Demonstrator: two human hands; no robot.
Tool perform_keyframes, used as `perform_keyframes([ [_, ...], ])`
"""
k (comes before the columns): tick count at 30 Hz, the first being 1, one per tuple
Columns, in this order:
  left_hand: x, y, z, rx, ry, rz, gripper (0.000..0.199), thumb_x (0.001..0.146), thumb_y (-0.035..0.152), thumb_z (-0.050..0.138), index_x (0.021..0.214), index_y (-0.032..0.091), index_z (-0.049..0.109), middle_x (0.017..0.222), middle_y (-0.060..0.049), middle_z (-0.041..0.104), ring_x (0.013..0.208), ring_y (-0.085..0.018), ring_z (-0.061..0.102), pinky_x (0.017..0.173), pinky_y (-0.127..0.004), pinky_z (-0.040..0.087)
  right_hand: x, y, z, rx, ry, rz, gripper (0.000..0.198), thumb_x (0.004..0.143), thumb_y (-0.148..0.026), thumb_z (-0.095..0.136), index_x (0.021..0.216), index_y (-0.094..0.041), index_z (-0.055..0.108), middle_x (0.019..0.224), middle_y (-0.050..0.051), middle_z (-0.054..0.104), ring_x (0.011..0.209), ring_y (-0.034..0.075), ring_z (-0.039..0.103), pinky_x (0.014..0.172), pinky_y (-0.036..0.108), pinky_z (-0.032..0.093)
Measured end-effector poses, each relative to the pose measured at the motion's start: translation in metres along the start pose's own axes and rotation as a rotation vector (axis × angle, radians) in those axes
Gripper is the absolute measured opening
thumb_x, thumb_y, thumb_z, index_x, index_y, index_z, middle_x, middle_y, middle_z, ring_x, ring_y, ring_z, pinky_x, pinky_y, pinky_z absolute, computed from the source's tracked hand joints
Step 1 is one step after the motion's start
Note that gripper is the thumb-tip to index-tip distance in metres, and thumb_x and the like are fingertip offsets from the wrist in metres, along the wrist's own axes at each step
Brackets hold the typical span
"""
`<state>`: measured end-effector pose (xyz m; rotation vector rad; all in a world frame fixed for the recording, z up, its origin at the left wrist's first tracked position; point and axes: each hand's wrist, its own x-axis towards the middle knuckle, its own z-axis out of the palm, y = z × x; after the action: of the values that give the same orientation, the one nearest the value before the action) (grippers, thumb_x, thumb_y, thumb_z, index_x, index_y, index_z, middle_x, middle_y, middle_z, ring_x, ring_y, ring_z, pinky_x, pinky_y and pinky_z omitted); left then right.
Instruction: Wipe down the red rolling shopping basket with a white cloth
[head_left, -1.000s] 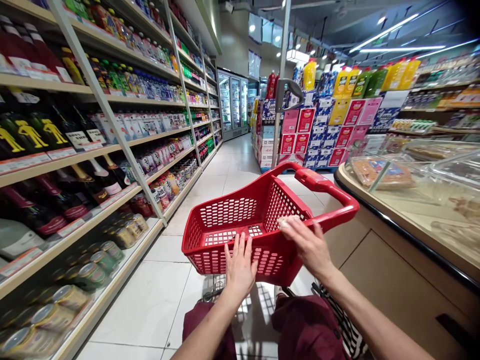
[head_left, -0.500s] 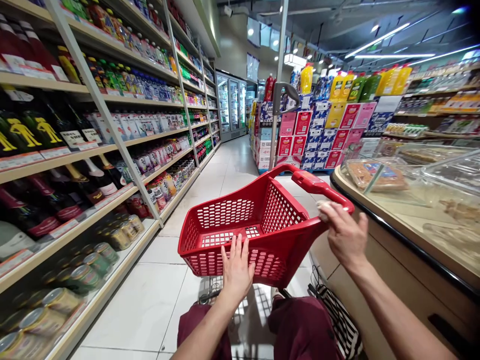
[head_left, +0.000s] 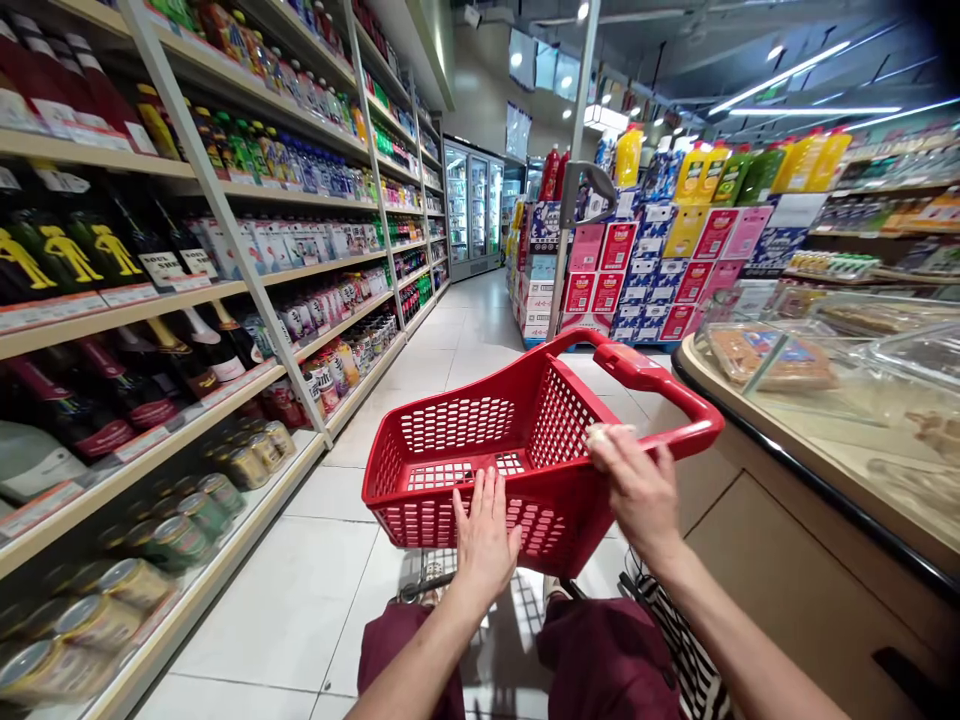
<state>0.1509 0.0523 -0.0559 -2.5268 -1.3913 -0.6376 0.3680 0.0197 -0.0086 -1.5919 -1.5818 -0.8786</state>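
Observation:
A red plastic shopping cart point(head_left: 442, 425) stands sideways in front of me, its perforated basket holding nothing that I can see. My left hand point(head_left: 486, 535) lies on the near rim and side wall, fingers stretched out. Further right, my right hand point(head_left: 641, 490) is at the cart's near rim, below the handle point(head_left: 649, 375). Its fingers close on a crumpled whitish wipe or tissue point(head_left: 609, 432), mostly hidden by the fingers and pressed to the rim.
Shelves point(head_left: 247, 290) of bottles and cans line the left side. On the right is a wooden counter point(head_left: 810, 580) with packaged food. Stacked drink cartons point(head_left: 600, 285) stand ahead by a metal pole point(head_left: 574, 180). A striped bag point(head_left: 686, 650) hangs low beside my legs.
My right hand has slid left along the cart, from the handle's end to the near rim, with the whitish wipe. The left hand stays on the side wall.

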Motion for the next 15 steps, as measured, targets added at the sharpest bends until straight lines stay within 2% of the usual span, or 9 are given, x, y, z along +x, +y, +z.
perform_keyframes([
  [2, 0.000, 0.000, 0.000, 0.000, 0.004, 0.008, 0.065, 0.079, 0.026, 0.043, 0.136, 0.012, 0.014, 0.141, -0.013, 0.025, 0.131, -0.025, 0.017, 0.102, -0.056, 0.018, -0.005, -0.013, 0.002, 0.080, -0.083, -0.116, 0.039, 0.082, -0.008, 0.036, 0.110, -0.026, 0.057, 0.118, 0.003, 0.057, 0.112, 0.016, 0.049, 0.103, 0.039, 0.019],
  [4, -0.002, -0.003, -0.001, 0.011, 0.008, 0.005, 0.064, 0.080, 0.026, 0.042, 0.136, 0.013, 0.015, 0.140, -0.013, 0.026, 0.131, -0.025, 0.018, 0.102, -0.055, 0.017, -0.007, -0.013, 0.000, 0.097, -0.118, -0.148, 0.042, 0.081, -0.006, 0.035, 0.112, -0.027, 0.056, 0.118, 0.002, 0.057, 0.113, 0.016, 0.048, 0.104, 0.039, 0.018],
  [9, -0.006, -0.010, -0.001, 0.033, 0.002, -0.040, 0.062, 0.081, 0.026, 0.039, 0.136, 0.013, 0.015, 0.141, -0.012, 0.025, 0.131, -0.024, 0.017, 0.102, -0.056, 0.018, -0.001, 0.007, -0.002, -0.049, 0.049, 0.036, 0.038, 0.081, -0.011, 0.041, 0.114, -0.024, 0.055, 0.121, 0.007, 0.054, 0.111, 0.020, 0.050, 0.103, 0.043, 0.018],
  [13, -0.007, -0.013, -0.002, 0.044, -0.001, -0.038, 0.062, 0.081, 0.026, 0.040, 0.136, 0.013, 0.016, 0.140, -0.012, 0.027, 0.131, -0.024, 0.019, 0.102, -0.056, 0.018, -0.004, -0.015, 0.006, 0.069, -0.097, -0.116, 0.041, 0.080, -0.007, 0.038, 0.111, -0.026, 0.057, 0.120, 0.002, 0.055, 0.116, 0.018, 0.045, 0.103, 0.039, 0.020],
  [15, -0.007, -0.014, -0.002, 0.042, -0.009, -0.025, 0.061, 0.081, 0.026, 0.039, 0.136, 0.013, 0.016, 0.140, -0.011, 0.027, 0.131, -0.023, 0.019, 0.102, -0.056, 0.017, -0.003, -0.016, 0.005, 0.086, -0.137, -0.145, 0.043, 0.080, -0.005, 0.037, 0.111, -0.027, 0.057, 0.119, 0.001, 0.056, 0.114, 0.017, 0.047, 0.104, 0.039, 0.018],
])
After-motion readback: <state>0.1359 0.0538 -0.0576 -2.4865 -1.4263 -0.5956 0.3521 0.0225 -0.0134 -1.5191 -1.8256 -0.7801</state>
